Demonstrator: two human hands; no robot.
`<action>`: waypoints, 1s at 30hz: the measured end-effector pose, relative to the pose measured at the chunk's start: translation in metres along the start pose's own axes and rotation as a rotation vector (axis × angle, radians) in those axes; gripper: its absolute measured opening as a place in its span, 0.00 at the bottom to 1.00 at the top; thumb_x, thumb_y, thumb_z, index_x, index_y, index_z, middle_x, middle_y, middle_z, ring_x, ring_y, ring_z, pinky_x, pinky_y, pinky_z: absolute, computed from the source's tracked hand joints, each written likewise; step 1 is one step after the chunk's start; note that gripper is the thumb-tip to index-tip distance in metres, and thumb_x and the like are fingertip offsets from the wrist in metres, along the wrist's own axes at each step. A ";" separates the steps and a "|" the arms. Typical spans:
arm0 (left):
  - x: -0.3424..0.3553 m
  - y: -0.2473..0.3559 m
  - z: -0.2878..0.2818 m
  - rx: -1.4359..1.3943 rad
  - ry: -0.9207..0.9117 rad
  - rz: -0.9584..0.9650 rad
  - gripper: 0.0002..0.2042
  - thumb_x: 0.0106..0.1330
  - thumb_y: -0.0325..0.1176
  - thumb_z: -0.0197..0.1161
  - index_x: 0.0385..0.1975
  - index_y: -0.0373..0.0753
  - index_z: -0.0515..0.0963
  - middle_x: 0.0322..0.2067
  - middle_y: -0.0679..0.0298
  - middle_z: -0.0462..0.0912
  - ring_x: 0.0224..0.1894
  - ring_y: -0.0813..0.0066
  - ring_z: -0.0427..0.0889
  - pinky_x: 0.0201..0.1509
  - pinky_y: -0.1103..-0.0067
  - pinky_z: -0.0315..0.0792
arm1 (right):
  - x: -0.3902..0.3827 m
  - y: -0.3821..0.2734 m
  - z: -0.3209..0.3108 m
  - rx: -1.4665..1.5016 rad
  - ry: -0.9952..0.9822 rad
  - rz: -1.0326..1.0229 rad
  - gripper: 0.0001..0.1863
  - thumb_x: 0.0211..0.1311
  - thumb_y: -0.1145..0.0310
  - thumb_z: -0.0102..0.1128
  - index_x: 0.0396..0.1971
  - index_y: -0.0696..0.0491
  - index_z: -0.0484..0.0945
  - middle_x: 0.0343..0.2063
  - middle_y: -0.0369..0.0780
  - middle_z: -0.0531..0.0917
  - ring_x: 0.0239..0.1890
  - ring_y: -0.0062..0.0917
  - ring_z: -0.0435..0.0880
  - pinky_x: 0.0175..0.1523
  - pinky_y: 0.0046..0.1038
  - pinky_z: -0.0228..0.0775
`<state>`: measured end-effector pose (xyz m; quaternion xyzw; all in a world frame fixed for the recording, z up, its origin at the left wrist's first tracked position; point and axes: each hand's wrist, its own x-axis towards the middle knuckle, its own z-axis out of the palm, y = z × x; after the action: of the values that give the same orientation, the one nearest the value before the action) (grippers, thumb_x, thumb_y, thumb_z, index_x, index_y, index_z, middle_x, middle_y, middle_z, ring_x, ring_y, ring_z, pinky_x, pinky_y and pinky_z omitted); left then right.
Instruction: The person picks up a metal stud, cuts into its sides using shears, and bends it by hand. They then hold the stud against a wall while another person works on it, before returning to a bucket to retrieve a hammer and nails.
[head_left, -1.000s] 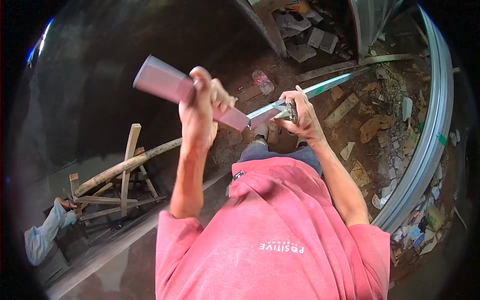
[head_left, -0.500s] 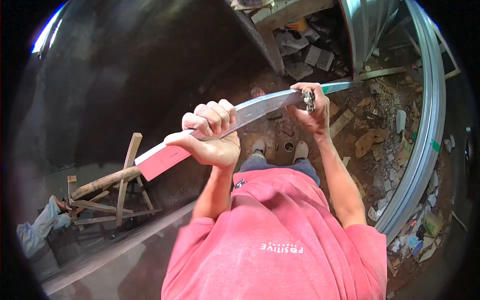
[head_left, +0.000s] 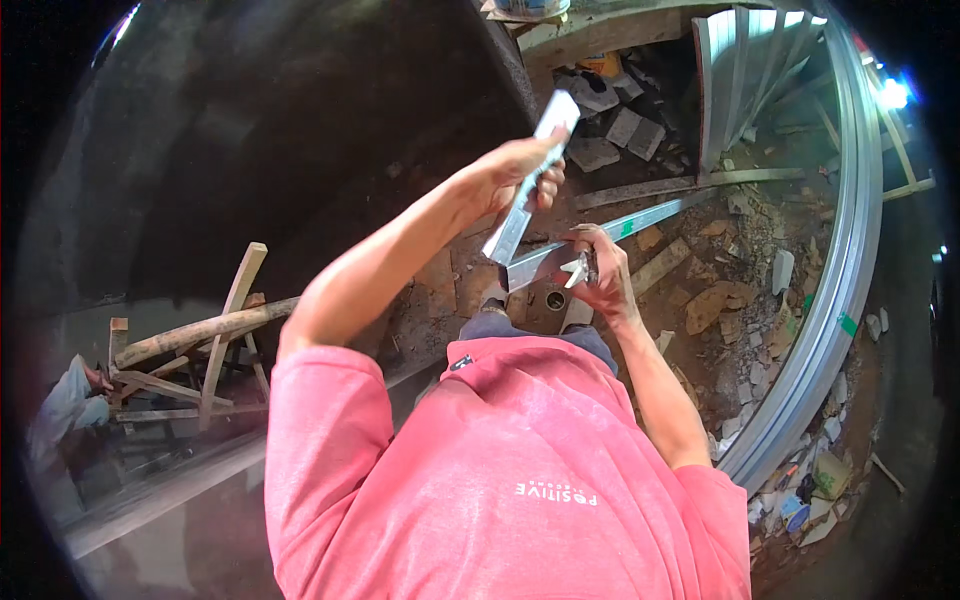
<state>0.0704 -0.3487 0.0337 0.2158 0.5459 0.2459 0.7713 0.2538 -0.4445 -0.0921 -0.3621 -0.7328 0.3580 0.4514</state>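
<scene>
Two bare hands on shiny metal. At one o'clock, left hand point(head_left: 512, 168) curled around a short strip point(head_left: 512, 228), slanting up. Between two and three, right hand point(head_left: 608, 275) with fingers bent around a small silver tool point(head_left: 576, 270) and a long strip point(head_left: 655, 216). Near ends of both strips very close; cannot tell if joined. Long metal bars point(head_left: 848, 250) at three o'clock, wooden sticks point(head_left: 234, 310) at nine.

Metal channel point(head_left: 655, 214) glossy, smooth; shirt point(head_left: 480, 430) matt cloth; plank point(head_left: 240, 285) wood.
</scene>
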 end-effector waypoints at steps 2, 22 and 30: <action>-0.052 0.011 0.016 0.048 0.190 0.522 0.21 0.75 0.53 0.48 0.27 0.41 0.67 0.19 0.73 0.63 0.17 0.83 0.63 0.20 0.82 0.64 | 0.014 -0.003 -0.010 0.008 0.039 -0.062 0.26 0.40 0.73 0.76 0.43 0.55 0.74 0.38 0.45 0.82 0.40 0.38 0.83 0.45 0.33 0.76; 0.001 0.041 0.066 -0.148 -0.275 1.102 0.47 0.67 0.73 0.37 0.64 0.29 0.66 0.57 0.50 0.76 0.63 0.63 0.71 0.69 0.67 0.60 | 0.147 -0.040 -0.120 -0.073 0.390 -0.203 0.25 0.45 0.73 0.80 0.35 0.52 0.68 0.35 0.39 0.85 0.37 0.25 0.85 0.42 0.29 0.76; -0.053 0.134 0.143 0.507 0.109 1.553 0.17 0.74 0.38 0.56 0.55 0.32 0.73 0.39 0.59 0.82 0.41 0.74 0.81 0.43 0.76 0.76 | 0.226 -0.137 -0.139 0.519 0.614 -0.327 0.19 0.51 0.75 0.75 0.39 0.54 0.72 0.38 0.36 0.81 0.41 0.18 0.78 0.45 0.23 0.73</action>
<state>0.1715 -0.2851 0.1977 0.6879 0.3168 0.5892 0.2815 0.2783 -0.2906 0.1622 -0.2056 -0.4981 0.3299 0.7751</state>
